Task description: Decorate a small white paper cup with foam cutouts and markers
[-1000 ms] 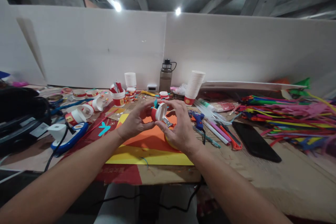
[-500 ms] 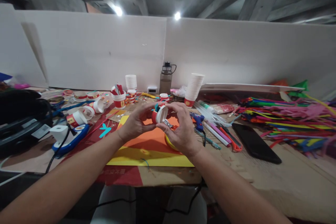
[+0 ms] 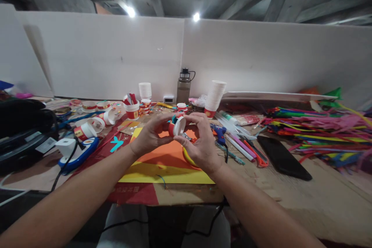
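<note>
A short red-and-white paper cup [image 3: 179, 126] is held tilted above the work sheets, its white round end turned to the right. My left hand [image 3: 149, 135] grips its left side, fingers over the top and thumb underneath. From the other side my right hand [image 3: 203, 143] closes around it, fingertips at the upper edge and thumb near the lower rim. Small teal and dark pieces [image 3: 174, 118] show on the cup's upper left. Beneath the hands lie orange paper [image 3: 158, 157] and yellow paper [image 3: 136, 176]. A yellow curved object [image 3: 188, 158] is partly hidden by my right hand.
At left are a teal cutout [image 3: 116, 144], a blue power strip [image 3: 83, 159] and tipped paper cups [image 3: 85, 131]. Behind stand a bottle [image 3: 183, 91] and a cup stack [image 3: 214, 99]. Right are a blue glue gun [image 3: 220, 133], a phone [image 3: 283, 158] and colourful pipe cleaners [image 3: 314, 128].
The cup has turned slightly, so its white round end faces me a little more. Both hands stay in nearly the same place, still holding it.
</note>
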`<act>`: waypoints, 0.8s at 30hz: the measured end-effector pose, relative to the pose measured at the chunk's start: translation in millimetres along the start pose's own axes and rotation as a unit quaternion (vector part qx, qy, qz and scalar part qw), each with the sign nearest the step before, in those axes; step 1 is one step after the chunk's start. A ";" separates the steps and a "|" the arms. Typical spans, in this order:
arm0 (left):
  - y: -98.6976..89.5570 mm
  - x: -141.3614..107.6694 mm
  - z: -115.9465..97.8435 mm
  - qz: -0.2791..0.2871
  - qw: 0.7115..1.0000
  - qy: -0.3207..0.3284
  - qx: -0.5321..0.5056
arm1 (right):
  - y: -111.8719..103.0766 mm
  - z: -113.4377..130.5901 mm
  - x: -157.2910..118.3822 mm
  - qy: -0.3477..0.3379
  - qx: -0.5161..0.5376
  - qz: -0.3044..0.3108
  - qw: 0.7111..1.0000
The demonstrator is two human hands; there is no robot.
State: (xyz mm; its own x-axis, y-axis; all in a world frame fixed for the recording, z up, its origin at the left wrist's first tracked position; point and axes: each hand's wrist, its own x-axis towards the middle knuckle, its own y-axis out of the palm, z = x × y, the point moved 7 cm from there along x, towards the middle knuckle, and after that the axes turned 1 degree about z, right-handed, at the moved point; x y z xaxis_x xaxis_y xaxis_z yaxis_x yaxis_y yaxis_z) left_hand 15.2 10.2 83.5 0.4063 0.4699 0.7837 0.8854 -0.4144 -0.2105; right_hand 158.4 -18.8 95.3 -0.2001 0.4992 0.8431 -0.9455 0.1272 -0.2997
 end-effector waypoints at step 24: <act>1.3 -5.2 6.4 -0.001 0.990 -0.085 -0.110 | -0.8 0.3 0.8 0.029 -0.023 -0.016 0.999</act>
State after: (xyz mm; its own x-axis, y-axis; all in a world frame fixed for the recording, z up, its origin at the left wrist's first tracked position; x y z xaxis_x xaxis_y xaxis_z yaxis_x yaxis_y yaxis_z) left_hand 15.7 12.2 75.4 0.4523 0.5874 0.6711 0.8234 -0.5641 -0.0612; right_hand 158.9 -18.8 96.4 -0.1528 0.5431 0.8257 -0.9383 0.1827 -0.2938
